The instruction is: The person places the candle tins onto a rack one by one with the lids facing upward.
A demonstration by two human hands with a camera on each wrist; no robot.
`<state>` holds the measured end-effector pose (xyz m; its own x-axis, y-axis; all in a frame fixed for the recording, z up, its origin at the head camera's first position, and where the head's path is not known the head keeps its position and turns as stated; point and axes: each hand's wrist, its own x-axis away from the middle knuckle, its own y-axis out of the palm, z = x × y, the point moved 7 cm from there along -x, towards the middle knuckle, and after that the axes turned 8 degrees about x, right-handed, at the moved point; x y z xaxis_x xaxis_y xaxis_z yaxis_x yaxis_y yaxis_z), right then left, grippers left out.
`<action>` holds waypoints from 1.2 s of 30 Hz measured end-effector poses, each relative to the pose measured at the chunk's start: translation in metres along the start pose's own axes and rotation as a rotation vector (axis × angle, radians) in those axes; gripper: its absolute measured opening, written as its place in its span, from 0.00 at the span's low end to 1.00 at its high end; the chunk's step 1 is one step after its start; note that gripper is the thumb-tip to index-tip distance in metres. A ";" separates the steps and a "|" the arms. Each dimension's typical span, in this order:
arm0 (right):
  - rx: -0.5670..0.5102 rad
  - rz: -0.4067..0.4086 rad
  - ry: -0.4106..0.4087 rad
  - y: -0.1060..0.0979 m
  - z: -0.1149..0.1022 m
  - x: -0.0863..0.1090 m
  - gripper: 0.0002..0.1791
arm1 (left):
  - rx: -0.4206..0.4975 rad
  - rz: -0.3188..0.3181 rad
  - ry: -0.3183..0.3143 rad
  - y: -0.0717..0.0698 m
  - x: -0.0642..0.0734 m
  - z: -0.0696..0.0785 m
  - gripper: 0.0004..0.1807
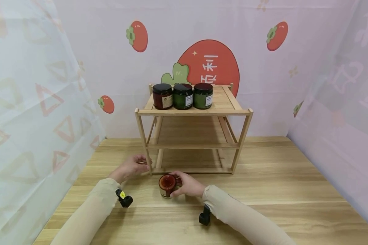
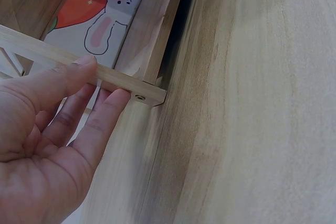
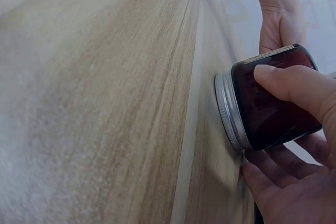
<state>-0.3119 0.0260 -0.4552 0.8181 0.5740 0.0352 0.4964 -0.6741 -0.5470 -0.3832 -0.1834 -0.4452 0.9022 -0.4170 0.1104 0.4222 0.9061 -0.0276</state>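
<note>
My right hand (image 1: pixel 188 185) holds a dark red-brown glass jar (image 1: pixel 167 185) on the wooden table, in front of the rack's lower left. The jar stands upside down: its silver screw lid (image 3: pixel 232 111) faces the tabletop, and its glass base points up. In the right wrist view my thumb presses on the glass side and the other fingers reach round behind. My left hand (image 1: pixel 132 168) is at the wooden rack's front left foot. Seen from the left wrist, its thumb and fingers pinch the rack's leg (image 2: pixel 121 80) near the bottom end.
The wooden rack (image 1: pixel 191 146) stands at the middle back of the table (image 1: pixel 282 183). On its top shelf stand a red-brown jar (image 1: pixel 162 97) and two green jars (image 1: pixel 182 97), all with black tops. Printed cloth (image 1: pixel 89 51) hangs behind and at both sides.
</note>
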 end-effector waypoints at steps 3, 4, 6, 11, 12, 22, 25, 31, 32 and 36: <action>0.015 0.001 0.005 0.000 0.001 0.000 0.38 | 0.012 -0.003 0.000 0.001 0.000 -0.001 0.16; 0.019 0.001 0.006 0.001 0.001 0.000 0.38 | 0.015 -0.001 0.001 0.001 0.000 -0.001 0.15; 0.020 0.000 0.005 0.001 0.002 -0.001 0.38 | 0.011 -0.004 0.006 0.001 0.000 -0.001 0.15; 0.033 -0.009 0.005 0.002 0.003 -0.002 0.39 | 0.013 -0.013 0.006 0.002 0.000 0.000 0.15; 0.043 -0.008 0.006 0.002 0.003 -0.002 0.39 | 0.019 -0.013 0.004 0.002 0.000 0.000 0.15; 0.087 -0.011 0.016 0.004 -0.001 -0.005 0.40 | 0.035 -0.017 -0.004 0.001 0.000 -0.001 0.16; 0.104 -0.009 0.021 0.004 -0.002 -0.005 0.40 | 0.035 -0.015 -0.005 0.001 -0.001 -0.002 0.17; 0.109 -0.011 0.025 0.005 -0.001 -0.006 0.41 | 0.038 -0.021 0.005 0.001 -0.001 -0.002 0.16; 0.105 -0.013 0.024 0.005 -0.001 -0.006 0.41 | 0.039 -0.021 0.006 0.001 -0.001 -0.002 0.16; 0.113 -0.012 0.013 0.005 -0.002 -0.006 0.40 | 0.039 -0.011 0.002 0.001 -0.001 -0.002 0.15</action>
<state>-0.3139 0.0185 -0.4563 0.8163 0.5753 0.0525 0.4708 -0.6099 -0.6375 -0.3835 -0.1821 -0.4474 0.8978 -0.4268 0.1084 0.4281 0.9036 0.0123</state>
